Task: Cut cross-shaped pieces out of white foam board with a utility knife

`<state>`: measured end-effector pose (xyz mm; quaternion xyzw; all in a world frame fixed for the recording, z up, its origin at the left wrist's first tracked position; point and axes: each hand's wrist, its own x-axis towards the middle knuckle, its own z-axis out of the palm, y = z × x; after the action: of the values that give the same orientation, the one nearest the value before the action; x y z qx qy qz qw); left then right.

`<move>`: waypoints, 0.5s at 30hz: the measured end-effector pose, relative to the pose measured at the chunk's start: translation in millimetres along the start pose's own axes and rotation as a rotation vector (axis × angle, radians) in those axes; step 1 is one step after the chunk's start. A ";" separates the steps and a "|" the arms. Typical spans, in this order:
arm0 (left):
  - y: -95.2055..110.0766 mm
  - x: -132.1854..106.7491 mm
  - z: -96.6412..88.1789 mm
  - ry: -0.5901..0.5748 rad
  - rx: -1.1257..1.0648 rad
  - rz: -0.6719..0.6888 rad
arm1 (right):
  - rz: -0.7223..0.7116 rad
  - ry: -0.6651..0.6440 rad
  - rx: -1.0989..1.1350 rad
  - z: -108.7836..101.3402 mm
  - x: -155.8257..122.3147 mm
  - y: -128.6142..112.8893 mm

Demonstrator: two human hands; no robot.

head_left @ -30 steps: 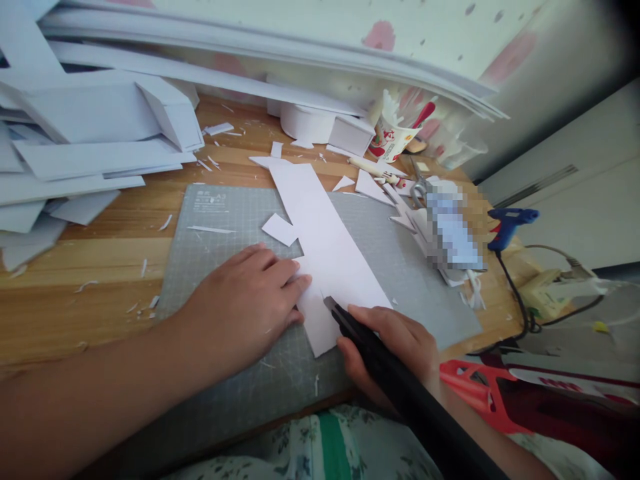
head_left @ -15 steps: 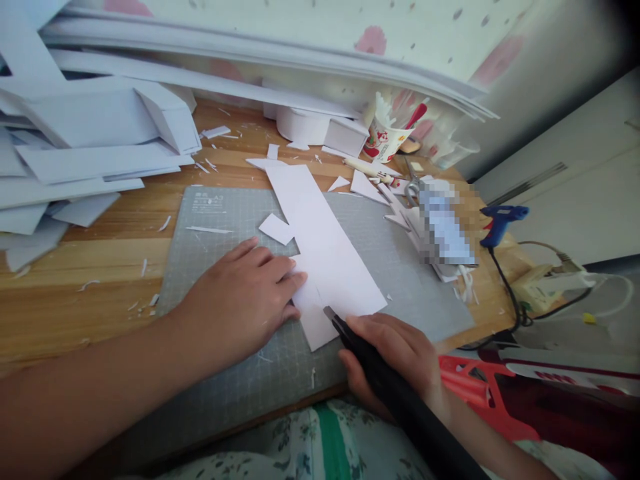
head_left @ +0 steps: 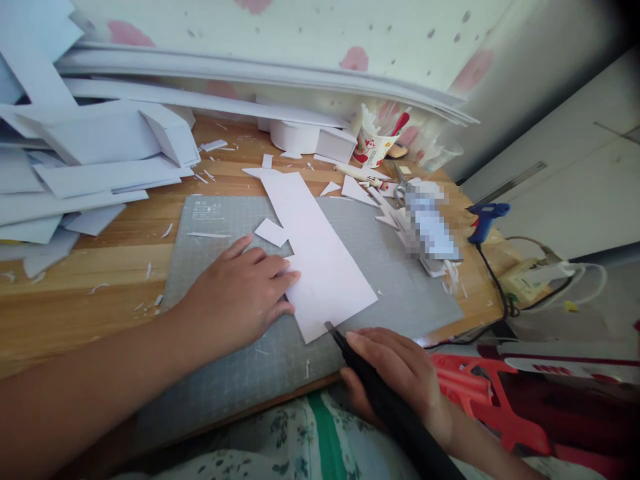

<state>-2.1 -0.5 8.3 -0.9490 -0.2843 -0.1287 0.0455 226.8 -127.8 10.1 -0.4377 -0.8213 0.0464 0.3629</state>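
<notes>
A long white board strip, like foam board or card, lies slanted on a grey gridded cutting mat. My left hand rests at the strip's left edge, fingers stretched out, fingertips pressing on it. In my right hand is a craft knife with a long black handle, my fingers wrapped round it. Its blade tip is at the strip's near edge; whether it touches the board I cannot tell. A small white offcut lies beside the strip, above my left hand.
Stacked white board pieces fill the left back. A paper cup of sticks, scissors and a blurred-out phone sit at the right. A blue glue gun with a cord and a power strip are farther right.
The knife tip has moved from inside the strip towards me to its near edge. My left hand stays on the strip. The whole view has shifted slightly.
</notes>
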 end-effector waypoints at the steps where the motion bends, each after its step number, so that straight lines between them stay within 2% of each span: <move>1: -0.1 0.0 0.2 0.005 0.003 0.001 | -0.002 0.005 -0.001 -0.6 -1.4 -1.0; 4: -0.4 -0.4 0.4 0.012 0.011 0.021 | 0.033 0.067 -0.015 -6.6 -4.4 -5.1; 10: 1.0 -4.2 1.1 0.040 -0.001 0.061 | 0.311 0.202 -0.140 -22.3 7.8 -7.4; 15: 3.0 -6.9 0.8 0.098 -0.002 0.054 | 0.363 0.258 0.027 2.0 35.2 8.2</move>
<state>-5.8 -6.6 5.7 -0.9489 -0.2558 -0.1740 0.0618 218.7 -95.8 25.0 -0.5760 -0.6752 0.0656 0.4562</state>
